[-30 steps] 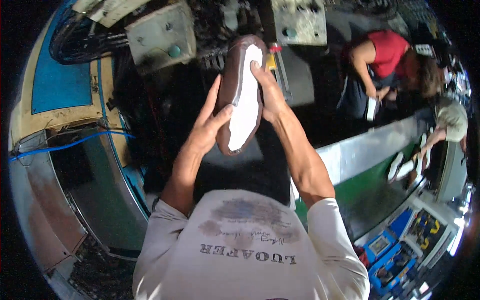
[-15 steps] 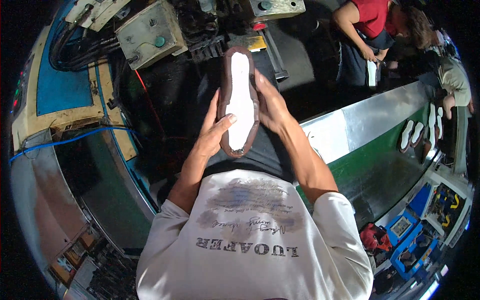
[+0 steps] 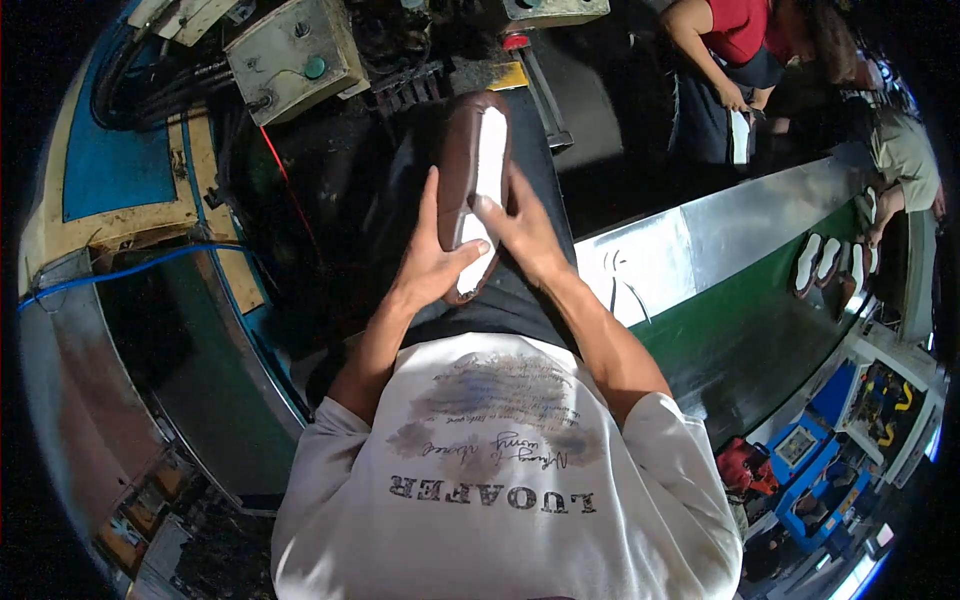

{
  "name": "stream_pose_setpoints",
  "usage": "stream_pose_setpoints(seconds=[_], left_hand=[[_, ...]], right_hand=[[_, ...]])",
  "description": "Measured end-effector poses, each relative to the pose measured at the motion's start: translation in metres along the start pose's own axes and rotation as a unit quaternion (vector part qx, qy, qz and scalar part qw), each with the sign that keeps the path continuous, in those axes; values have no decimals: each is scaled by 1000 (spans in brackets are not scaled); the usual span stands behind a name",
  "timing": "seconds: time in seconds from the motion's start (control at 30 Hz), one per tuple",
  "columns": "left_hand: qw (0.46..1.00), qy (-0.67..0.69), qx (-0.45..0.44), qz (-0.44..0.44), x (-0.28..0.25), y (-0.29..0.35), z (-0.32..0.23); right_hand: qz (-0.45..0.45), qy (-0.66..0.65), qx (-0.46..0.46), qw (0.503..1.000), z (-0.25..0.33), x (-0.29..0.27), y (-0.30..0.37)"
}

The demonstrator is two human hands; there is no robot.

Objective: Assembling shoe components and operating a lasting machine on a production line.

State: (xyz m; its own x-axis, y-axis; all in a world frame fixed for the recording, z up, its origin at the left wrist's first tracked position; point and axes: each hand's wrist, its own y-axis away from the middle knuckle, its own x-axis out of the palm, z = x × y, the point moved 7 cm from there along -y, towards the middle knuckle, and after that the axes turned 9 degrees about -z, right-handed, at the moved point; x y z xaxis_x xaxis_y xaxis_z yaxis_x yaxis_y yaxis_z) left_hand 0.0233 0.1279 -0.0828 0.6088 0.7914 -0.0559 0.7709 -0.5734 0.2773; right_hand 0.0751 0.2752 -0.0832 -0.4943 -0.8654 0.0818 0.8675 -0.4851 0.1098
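A brown shoe upper (image 3: pixel 463 150) with a white sole-side face stands out over my dark trousers, toe end pointing away from me. It is tilted so that its brown flank shows on the left and the white strip on the right. My left hand (image 3: pixel 433 257) wraps the near left part, its thumb across the white face. On the right edge, my right hand (image 3: pixel 527 228) grips it with the thumb pressed on the white near the middle. The fingertips beneath the shoe are hidden.
A green conveyor belt (image 3: pixel 730 310) with a metal rim (image 3: pixel 700 238) runs along the right, several white-bottomed shoes (image 3: pixel 815 258) at its far end. Two people work beyond it, one in a red top (image 3: pixel 737 35). A machine control box (image 3: pixel 295 62) stands ahead left; blue tool trays (image 3: pixel 800 450) lie lower right.
The shoe has rolled in my hands, so more of its brown left side shows. My right thumb has come onto the white face. At the belt, the far person's hand has moved lower among the shoes.
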Motion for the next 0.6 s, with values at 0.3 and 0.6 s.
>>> stream_pose_setpoints(seconds=[0.3, 0.6], left_hand=[[994, -99, 52, 17, 5, 17, 2], [997, -42, 46, -44, -14, 25, 16]], right_hand=[[-17, -10, 164, 986, -21, -30, -42], [8, 3, 211, 978, -26, 6, -28]])
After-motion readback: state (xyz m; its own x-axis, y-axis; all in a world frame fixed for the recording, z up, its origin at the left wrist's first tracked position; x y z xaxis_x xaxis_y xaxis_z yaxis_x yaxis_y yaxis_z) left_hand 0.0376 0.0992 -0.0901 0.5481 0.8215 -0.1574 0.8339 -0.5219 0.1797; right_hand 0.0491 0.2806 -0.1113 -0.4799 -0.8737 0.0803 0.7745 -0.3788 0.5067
